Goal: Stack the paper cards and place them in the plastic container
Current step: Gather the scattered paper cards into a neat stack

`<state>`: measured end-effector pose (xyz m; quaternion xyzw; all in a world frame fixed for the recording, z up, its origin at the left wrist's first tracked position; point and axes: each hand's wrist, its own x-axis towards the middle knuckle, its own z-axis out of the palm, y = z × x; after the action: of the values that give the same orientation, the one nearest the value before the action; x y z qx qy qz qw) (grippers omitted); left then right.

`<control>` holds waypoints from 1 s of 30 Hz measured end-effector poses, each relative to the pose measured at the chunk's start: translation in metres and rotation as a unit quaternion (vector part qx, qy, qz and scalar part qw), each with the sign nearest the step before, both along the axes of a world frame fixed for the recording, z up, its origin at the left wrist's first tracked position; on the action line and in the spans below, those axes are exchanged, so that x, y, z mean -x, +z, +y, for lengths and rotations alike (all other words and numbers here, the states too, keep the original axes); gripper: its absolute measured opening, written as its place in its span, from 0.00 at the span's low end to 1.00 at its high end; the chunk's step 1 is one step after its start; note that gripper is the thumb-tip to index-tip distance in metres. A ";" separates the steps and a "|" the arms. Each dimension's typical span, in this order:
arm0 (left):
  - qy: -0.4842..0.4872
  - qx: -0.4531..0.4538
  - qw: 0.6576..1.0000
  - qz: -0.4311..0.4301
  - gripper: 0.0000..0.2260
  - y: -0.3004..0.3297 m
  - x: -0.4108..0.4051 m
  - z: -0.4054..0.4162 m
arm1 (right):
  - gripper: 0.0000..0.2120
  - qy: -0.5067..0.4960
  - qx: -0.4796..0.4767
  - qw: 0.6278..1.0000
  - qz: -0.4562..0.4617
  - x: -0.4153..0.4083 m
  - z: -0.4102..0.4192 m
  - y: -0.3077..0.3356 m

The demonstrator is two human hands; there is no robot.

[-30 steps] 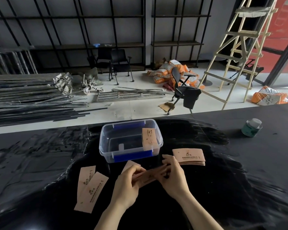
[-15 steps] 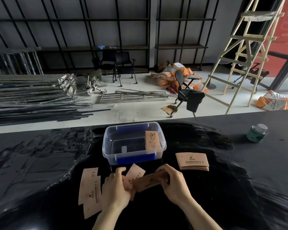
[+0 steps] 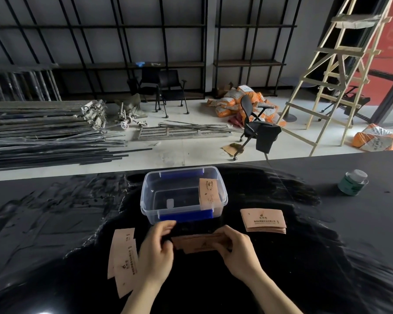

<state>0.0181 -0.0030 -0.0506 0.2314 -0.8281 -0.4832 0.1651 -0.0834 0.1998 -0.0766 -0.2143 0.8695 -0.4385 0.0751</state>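
- My left hand (image 3: 156, 250) comes up from the bottom edge with the forearm angled inward; the fingers are curled, thumb and fingertips pinching the left end of the held cards (image 3: 197, 243).
- My right hand (image 3: 241, 252) mirrors it from the other side, wrist bent inward, fingers wrapped round the right end of the same small bundle.
- Both hands are closed on that bundle, which lies crosswise between them, just in front of the plastic container (image 3: 183, 214) and low over the black table (image 3: 304, 268).
- To the container's front left, beside my left wrist, two loose cards (image 3: 123, 259) lie overlapping on the table.
- To the container's front right sits a neat stack of cards (image 3: 263, 220), apart from my right hand.
- Inside the container, against its right wall, one card in the box (image 3: 209, 193) leans tilted.
- Well to the container's right stands a small green tin (image 3: 352, 182).
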 end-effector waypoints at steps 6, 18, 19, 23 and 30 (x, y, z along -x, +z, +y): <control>0.206 0.233 0.891 -0.331 0.33 -0.010 -0.030 -0.039 | 0.12 0.011 -0.013 1.000 0.017 -0.001 -0.006 -0.001; 0.188 0.239 0.893 -0.330 0.31 0.000 -0.036 -0.040 | 0.15 0.033 -0.027 0.999 0.020 0.000 -0.011 -0.002; 0.176 0.229 0.906 -0.310 0.27 0.003 -0.035 -0.040 | 0.15 0.039 -0.029 0.999 0.017 0.001 -0.011 -0.001; 0.108 0.167 0.970 -0.139 0.17 0.012 -0.025 -0.035 | 0.14 0.052 -0.037 0.998 0.014 0.001 -0.012 -0.001; -0.140 0.088 0.984 -0.068 0.16 0.018 0.008 -0.010 | 0.27 0.064 -0.043 0.997 0.013 -0.001 -0.019 -0.004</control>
<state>0.0106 -0.0127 -0.0322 0.1296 -0.9009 -0.4101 0.0587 -0.0822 0.1809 -0.0802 -0.2718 0.8730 -0.3922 0.1011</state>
